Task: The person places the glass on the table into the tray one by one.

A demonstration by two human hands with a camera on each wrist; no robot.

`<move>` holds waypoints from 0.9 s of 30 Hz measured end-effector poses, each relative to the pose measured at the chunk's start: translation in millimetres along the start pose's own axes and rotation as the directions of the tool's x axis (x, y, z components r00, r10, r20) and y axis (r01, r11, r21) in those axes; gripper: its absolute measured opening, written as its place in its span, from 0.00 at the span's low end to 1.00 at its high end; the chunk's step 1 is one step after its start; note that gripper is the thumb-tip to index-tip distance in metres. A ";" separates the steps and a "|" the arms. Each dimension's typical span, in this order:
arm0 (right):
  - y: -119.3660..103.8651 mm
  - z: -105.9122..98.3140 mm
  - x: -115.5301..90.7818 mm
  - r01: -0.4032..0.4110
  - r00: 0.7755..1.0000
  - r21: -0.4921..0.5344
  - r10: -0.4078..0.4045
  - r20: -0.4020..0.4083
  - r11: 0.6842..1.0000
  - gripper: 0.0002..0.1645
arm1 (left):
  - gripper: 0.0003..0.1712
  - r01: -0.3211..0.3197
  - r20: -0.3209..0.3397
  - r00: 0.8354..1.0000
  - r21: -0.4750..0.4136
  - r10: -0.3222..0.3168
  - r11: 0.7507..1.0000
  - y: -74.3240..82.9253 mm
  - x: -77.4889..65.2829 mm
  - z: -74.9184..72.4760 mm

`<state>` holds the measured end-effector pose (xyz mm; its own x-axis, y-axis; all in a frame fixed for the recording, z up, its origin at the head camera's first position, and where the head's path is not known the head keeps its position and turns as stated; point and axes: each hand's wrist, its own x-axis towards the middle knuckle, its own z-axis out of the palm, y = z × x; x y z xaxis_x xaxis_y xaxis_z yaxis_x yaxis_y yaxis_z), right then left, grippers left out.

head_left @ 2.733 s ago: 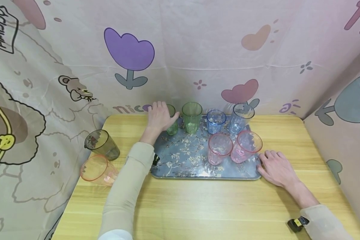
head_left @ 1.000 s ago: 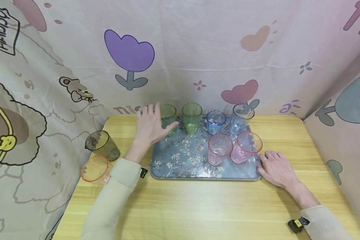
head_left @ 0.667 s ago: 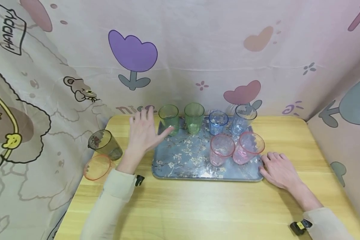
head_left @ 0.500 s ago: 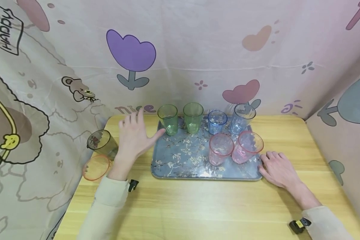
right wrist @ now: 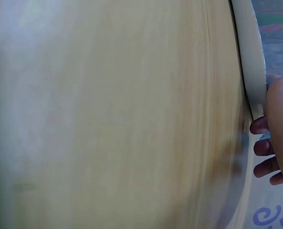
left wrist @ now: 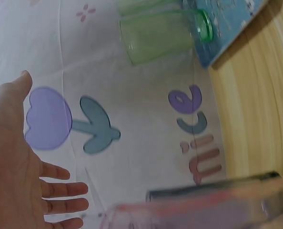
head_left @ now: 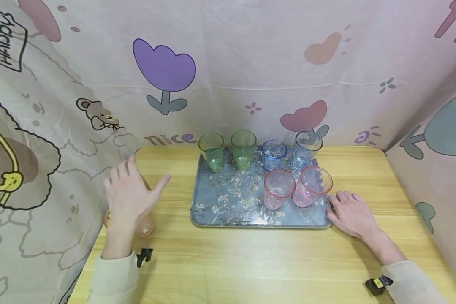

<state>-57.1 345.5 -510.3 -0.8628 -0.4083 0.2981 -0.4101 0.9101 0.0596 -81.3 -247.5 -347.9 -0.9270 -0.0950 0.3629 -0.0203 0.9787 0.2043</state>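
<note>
My left hand [head_left: 131, 196] is held with fingers spread over the left side of the table, holding nothing. Below and behind it stands an orange tumbler [head_left: 146, 227], mostly covered by the hand. A dark smoky tumbler [left wrist: 210, 189] shows in the left wrist view, partly behind a blurred reddish rim; the head view nearly loses it behind the hand. My right hand [head_left: 350, 214] rests at the right edge of the blue floral tray [head_left: 228, 211], thumb touching the rim. On that tray stand two green tumblers [head_left: 212, 152], two blue ones [head_left: 274, 154] and two pink ones [head_left: 279, 190].
The wooden table [head_left: 251, 261] reaches back to a printed cloth [head_left: 228, 63] hanging behind it. More cloth hangs at the left and right sides. The green tumblers stand along the tray's back left, close to the rear cloth.
My left hand has moved away from the left green tumbler, leftward and nearer, until it covers the dark and orange tumblers. My right hand and the tray stay in place.
</note>
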 end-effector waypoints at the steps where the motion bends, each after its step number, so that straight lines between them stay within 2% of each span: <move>1: -0.1 -0.4 0.2 0.000 1.000 0.000 0.000 0.001 1.000 0.14 | 0.67 0.006 -0.017 1.000 0.000 -0.006 1.000 -4.2 -2.4 -0.8; 3: -0.5 -0.9 0.4 0.000 1.000 0.000 0.000 0.003 1.000 0.14 | 0.66 0.016 -0.058 0.998 0.001 -0.016 1.000 -12.4 -6.8 -1.8; 6: -1.1 -1.3 0.7 -0.001 1.000 -0.001 0.001 0.007 1.000 0.14 | 0.66 0.052 -0.078 0.996 -0.009 -0.053 0.999 -22.8 -13.3 -4.0; 13: -1.6 -1.0 1.1 -0.005 1.000 0.002 0.005 0.006 1.000 0.14 | 0.66 0.179 -0.013 0.984 -0.015 -0.179 0.984 -41.7 -29.2 -10.7; 16: -1.3 -0.4 0.9 -0.006 1.000 0.001 0.006 0.004 1.000 0.14 | 0.65 0.223 -0.009 0.975 -0.016 -0.223 0.975 -47.3 -36.2 -10.2; 20: -0.5 -0.2 0.6 -0.006 1.000 -0.002 0.006 0.009 1.000 0.14 | 0.64 0.251 -0.026 0.967 -0.041 -0.252 0.967 -52.6 -44.5 -7.0; 27: 0.1 -0.2 -0.2 -0.005 1.000 -0.006 0.005 0.011 1.000 0.14 | 0.68 0.251 -0.039 0.967 -0.017 -0.251 0.968 -58.4 -55.5 6.3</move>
<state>-57.0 345.7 -510.2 -0.8679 -0.4046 0.2883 -0.4040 0.9125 0.0643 -31.0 -298.2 -385.7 -0.8769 -0.3447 0.3351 -0.2457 0.9205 0.3039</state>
